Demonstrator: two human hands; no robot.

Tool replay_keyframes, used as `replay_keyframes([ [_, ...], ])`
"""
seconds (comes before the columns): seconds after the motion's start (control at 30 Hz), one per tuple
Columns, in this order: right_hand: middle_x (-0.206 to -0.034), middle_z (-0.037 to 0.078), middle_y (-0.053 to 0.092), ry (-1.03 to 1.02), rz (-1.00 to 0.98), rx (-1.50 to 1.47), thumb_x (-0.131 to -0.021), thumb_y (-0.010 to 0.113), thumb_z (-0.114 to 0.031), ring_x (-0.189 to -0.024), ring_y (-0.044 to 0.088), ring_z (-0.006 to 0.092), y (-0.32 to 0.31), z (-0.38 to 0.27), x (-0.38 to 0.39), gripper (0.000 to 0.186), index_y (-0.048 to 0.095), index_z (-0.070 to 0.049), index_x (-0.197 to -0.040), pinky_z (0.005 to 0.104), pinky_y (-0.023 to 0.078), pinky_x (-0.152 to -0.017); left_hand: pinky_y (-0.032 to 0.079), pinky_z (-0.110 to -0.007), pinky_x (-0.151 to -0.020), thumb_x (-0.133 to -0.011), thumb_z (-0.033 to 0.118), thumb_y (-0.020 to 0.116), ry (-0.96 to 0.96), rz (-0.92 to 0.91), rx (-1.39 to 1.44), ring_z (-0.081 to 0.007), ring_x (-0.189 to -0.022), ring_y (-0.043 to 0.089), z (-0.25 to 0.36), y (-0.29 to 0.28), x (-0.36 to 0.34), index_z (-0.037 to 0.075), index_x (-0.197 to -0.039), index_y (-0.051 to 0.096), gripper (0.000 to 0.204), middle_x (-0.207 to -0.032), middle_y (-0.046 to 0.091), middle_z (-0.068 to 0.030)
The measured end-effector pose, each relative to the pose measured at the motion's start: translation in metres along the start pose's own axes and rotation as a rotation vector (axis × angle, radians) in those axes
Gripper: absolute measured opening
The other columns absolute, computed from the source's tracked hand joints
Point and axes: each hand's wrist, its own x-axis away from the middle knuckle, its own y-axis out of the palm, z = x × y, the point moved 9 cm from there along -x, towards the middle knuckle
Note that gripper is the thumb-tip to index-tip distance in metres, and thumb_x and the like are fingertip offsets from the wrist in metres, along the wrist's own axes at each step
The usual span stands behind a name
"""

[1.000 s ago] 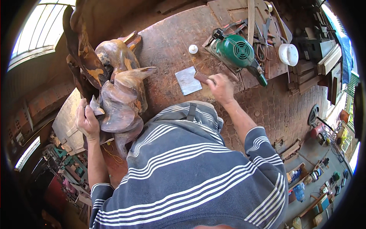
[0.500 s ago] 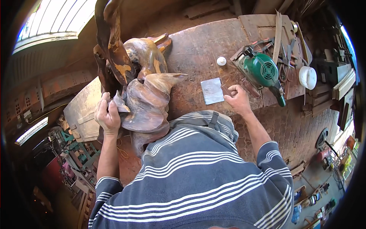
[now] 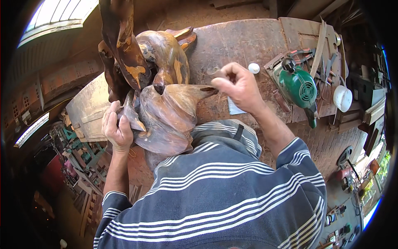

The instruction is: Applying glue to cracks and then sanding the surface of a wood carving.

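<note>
- Gripping one pointed fin of the wooden carving, the left hand is clenched around it at the left edge of the workbench.
- Carving stands on the left part of the workbench, against the person's front; it is large, glossy brown, with several curved, tapering lobes and a dark upright piece above.
- Right hand is raised over the middle of the workbench, fingers pinched together; something thin may be between them, but what it is cannot be told.
- Small grey sheet lies flat just under that hand.
- Judgement on handling: the carving looks heavy, stiff and smooth, so likely slippery where polished; thin fin tips look the most breakable. Holding is safer at the thick body or the root of a lobe than at a tip.
- Green power tool rests toward the right edge, a white cap near it, a white cup beyond.
</note>
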Motion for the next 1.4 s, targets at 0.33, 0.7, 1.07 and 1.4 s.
replay_keyframes([
  [0.33,-0.088,-0.007,0.059,0.075,-0.151,-0.152,-0.093,0.089,-0.019,-0.078,0.052,0.0017,0.003,0.007,-0.023,0.032,0.06,-0.006,-0.098,0.0209,0.045,-0.067,0.056,-0.044,-0.096,-0.103,0.026,0.054,0.039,-0.064,-0.036,-0.0385,-0.107,0.072,0.006,0.001,-0.004,-0.016,-0.123,0.069,0.049,-0.122,0.074,-0.0269],
  [0.7,-0.103,0.008,0.071,-0.34,-0.072,0.32,-0.086,0.089,-0.012,-0.083,0.066,0.0173,0.013,-0.018,-0.003,0.026,0.069,-0.005,-0.1,0.0315,0.053,-0.073,0.056,-0.046,-0.097,-0.105,0.029,0.053,0.071,-0.09,-0.077,-0.0414,-0.109,0.072,0.008,0.002,-0.005,-0.018,-0.122,0.068,0.052,-0.124,0.074,-0.0299],
  [1.07,-0.1,0.004,0.065,0.02,-0.205,0.067,-0.11,0.062,-0.023,-0.072,0.057,0.0068,0.024,-0.008,-0.008,0.03,0.066,0.0,-0.091,0.0231,0.046,-0.064,0.056,-0.046,-0.099,-0.103,0.026,0.053,0.068,-0.081,-0.071,-0.0411,-0.111,0.072,0.007,0.002,-0.003,-0.018,-0.123,0.068,0.05,-0.124,0.074,-0.029],
  [1.4,-0.067,0.006,0.063,-0.034,-0.277,0.388,-0.111,0.055,-0.032,-0.064,0.062,0.0158,0.038,-0.021,-0.017,0.044,0.065,-0.003,-0.079,0.0359,0.049,-0.06,0.056,-0.046,-0.101,-0.103,0.025,0.052,0.053,-0.11,-0.084,-0.0425,-0.112,0.073,0.005,0.003,-0.003,-0.018,-0.122,0.068,0.049,-0.125,0.074,-0.0295],
])
